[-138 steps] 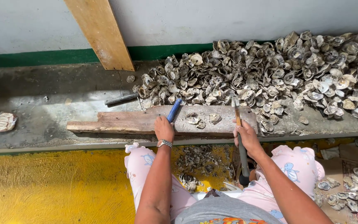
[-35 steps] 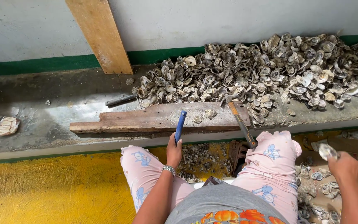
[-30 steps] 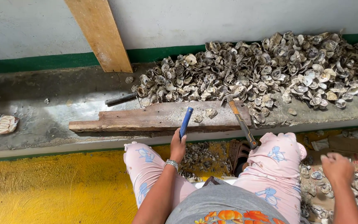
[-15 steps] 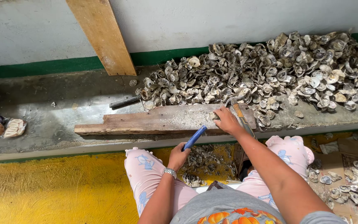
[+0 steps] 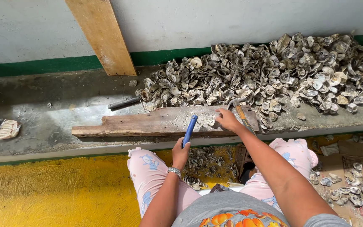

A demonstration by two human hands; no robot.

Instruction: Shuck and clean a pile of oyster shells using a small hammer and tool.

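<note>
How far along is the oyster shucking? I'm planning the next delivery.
Done: opened shells litter the floor between the knees. In hand: the right hand steadies an oyster on the wooden board, while the left hand holds a blue-handled knife. Left: a big pile of oysters on the ledge.

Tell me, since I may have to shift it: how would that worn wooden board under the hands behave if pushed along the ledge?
The wooden board looks thick and straight, so probably stiff, not floppy. It lies flat on the rough concrete ledge, so it would likely drag rather than slide or tip. The right hand presses a shell on it; loose shells would probably scatter.
</note>
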